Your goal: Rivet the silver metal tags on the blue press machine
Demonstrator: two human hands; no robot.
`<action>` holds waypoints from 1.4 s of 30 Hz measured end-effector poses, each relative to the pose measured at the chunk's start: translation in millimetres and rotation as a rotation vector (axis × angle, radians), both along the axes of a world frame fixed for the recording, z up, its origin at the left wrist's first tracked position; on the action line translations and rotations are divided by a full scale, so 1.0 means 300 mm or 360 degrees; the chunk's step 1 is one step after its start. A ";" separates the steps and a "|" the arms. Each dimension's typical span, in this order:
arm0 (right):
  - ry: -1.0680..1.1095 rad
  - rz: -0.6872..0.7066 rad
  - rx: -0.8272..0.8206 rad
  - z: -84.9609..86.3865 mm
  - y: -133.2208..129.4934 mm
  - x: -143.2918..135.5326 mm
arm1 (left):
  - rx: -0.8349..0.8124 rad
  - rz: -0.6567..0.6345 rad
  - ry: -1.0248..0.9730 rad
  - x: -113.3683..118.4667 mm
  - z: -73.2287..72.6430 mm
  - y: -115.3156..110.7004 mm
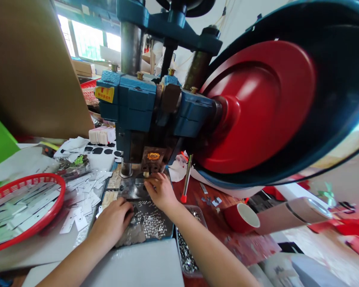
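A blue bench press [134,103] stands before me, its ram [154,159] above a metal die plate [134,187]. My right hand [160,191] reaches under the ram with its fingers drawn together at the die; whatever they pinch is too small to make out. Beside the left edge of the press bed, my left hand [115,219] is closed, thumb and fingers curled together. What it holds, if anything, is hidden. Many small shiny metal pieces [154,223] lie scattered on the bed between the hands.
A red basket [61,195] at left holds flat white strips; loose strips [77,219] lie beside it. To the right are a tray [179,255] of metal pieces, a red cup [239,218] and a pink bottle [287,217]. A large red flywheel [266,107] overhangs the right side.
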State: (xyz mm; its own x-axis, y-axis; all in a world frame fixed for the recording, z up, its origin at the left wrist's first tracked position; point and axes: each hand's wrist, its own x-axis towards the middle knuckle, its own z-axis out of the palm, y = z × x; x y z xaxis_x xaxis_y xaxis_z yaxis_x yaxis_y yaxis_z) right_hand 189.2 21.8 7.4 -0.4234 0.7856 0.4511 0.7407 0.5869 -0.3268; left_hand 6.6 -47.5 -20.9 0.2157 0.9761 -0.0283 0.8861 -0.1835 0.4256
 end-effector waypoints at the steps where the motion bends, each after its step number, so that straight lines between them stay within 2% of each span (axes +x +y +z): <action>1: -0.0033 0.0012 0.0030 0.004 -0.002 -0.003 | -0.0009 -0.0004 -0.0023 -0.001 0.000 0.001; 5: -0.0108 0.0088 0.0110 0.012 -0.006 -0.006 | -0.0008 0.0026 -0.0083 -0.008 -0.010 0.005; 9: 0.0239 0.0124 -0.0075 -0.010 0.015 0.009 | -0.0056 -0.0027 -0.0042 -0.010 -0.002 0.009; 12: 0.0397 0.0159 -0.0090 -0.033 0.022 0.017 | -0.0091 -0.0070 -0.0002 -0.012 0.018 0.014; 20: 0.0390 0.0169 -0.0059 -0.043 0.010 0.017 | -0.0146 -0.0243 0.0113 -0.024 0.044 0.054; 29: 0.0351 0.0111 0.0036 -0.039 -0.010 0.035 | -0.0182 -0.0176 0.0061 -0.039 0.045 0.057; 35: 0.0347 0.0071 0.0006 -0.045 -0.017 0.044 | -0.0290 -0.0006 -0.0137 -0.051 0.049 0.048; 39: 0.0404 0.0071 0.0005 -0.043 -0.018 0.049 | -0.0262 0.0104 -0.0488 -0.069 0.058 0.057; 42: 0.0446 0.0069 0.0006 -0.040 -0.013 0.048 | -0.0160 0.0222 -0.0773 -0.060 0.087 0.095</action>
